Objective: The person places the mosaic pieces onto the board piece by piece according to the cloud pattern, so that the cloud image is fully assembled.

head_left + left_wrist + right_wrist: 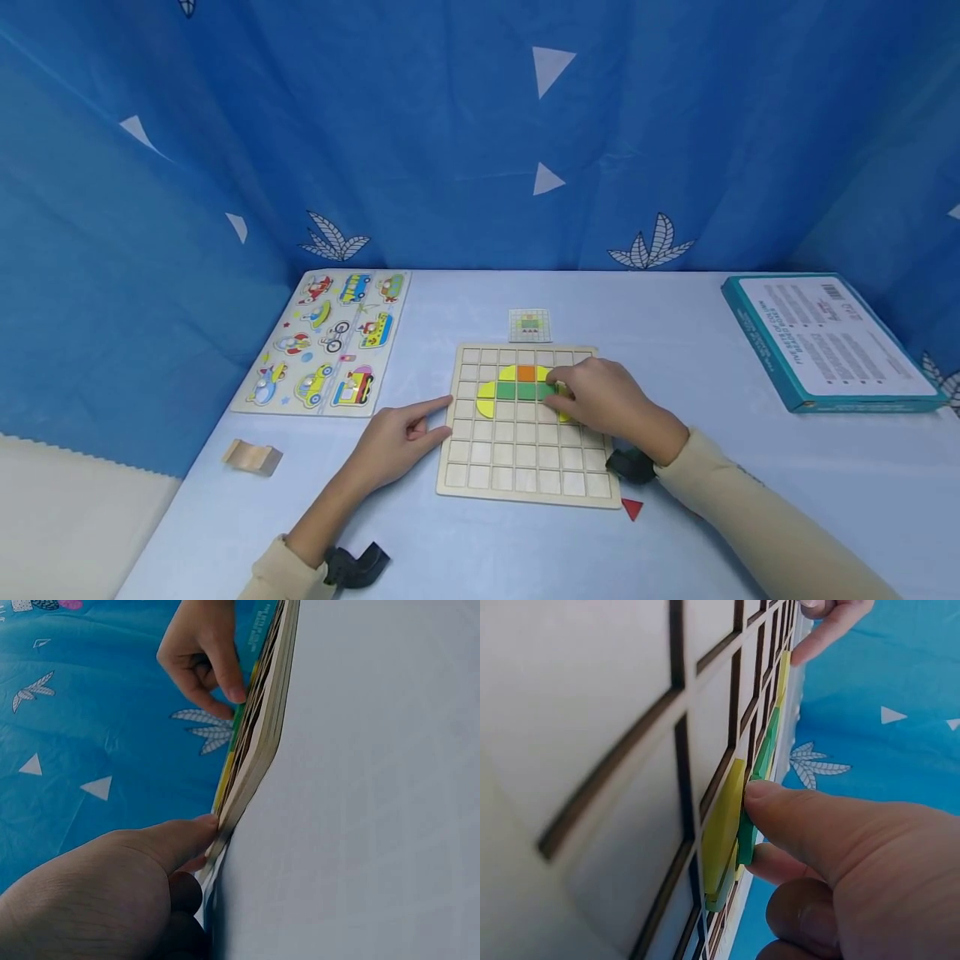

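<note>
My grid board (pixel 525 467) lies on the table (pixel 750 517) before me, a small card (pixel 530 325) just behind it, the vehicle puzzle (pixel 330 342) to its left, a box (pixel 828 342) far right, a wooden block (pixel 252 457) near left.

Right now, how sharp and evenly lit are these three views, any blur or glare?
Head view: even, soft light, sharp, slight wide-angle bending at the edges, no glare on the grid board. Left wrist view: left hand close and soft, dark shadow under the board's edge. Right wrist view: near grid cells blurred, green tile under the right hand fairly sharp.
</note>
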The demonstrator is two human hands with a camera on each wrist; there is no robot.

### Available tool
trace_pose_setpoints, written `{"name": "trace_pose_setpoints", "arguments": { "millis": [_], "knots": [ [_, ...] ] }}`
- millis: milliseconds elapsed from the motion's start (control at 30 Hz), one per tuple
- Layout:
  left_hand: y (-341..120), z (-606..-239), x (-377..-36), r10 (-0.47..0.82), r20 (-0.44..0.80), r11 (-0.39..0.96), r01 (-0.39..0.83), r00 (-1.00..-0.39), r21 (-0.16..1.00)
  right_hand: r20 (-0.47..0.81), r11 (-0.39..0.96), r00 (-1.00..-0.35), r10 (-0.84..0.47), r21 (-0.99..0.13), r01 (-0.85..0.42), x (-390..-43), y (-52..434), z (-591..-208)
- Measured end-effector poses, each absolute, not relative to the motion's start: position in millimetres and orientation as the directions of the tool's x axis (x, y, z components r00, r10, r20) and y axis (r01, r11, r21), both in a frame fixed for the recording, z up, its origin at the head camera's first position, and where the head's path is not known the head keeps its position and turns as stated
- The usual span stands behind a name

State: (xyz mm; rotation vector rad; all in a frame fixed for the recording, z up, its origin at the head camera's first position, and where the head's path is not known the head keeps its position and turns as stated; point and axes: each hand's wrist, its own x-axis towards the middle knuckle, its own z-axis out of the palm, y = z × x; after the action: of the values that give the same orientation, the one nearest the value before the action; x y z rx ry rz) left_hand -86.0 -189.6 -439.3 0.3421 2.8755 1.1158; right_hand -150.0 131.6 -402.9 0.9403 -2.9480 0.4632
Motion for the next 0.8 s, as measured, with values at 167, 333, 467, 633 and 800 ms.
{"name": "trace_pose_setpoints", "arguments": {
  "millis": [167, 333, 467, 633, 800],
  "knots": [
    [-189, -438, -86, 0.217, 0.039, 0.721, 0.187, -0.975, 0.667, 0.107, 0.78, -0.823, -0.558, -0.272, -0.564, -150, 132, -404],
    [-189, -438, -86, 0.223, 0.045, 0.714, 0.195, -0.974, 0.672, 0.118, 0.778, -0.823, -0.556, -0.274, -0.565, -147, 135, -401],
    [-189, -439, -85, 0.224, 0.045, 0.712, 0.195, -0.974, 0.675, 0.118, 0.794, -0.84, -0.53, -0.277, -0.54, -144, 142, -392],
    [-189, -439, -85, 0.218, 0.045, 0.713, 0.19, -0.975, 0.674, 0.134, 0.821, -0.866, -0.482, -0.276, -0.5, -137, 155, -379],
    [-189, -439, -86, 0.219, 0.046, 0.714, 0.192, -0.975, 0.673, 0.15, 0.833, -0.883, -0.445, -0.292, -0.469, -128, 174, -374]
  ]
}}
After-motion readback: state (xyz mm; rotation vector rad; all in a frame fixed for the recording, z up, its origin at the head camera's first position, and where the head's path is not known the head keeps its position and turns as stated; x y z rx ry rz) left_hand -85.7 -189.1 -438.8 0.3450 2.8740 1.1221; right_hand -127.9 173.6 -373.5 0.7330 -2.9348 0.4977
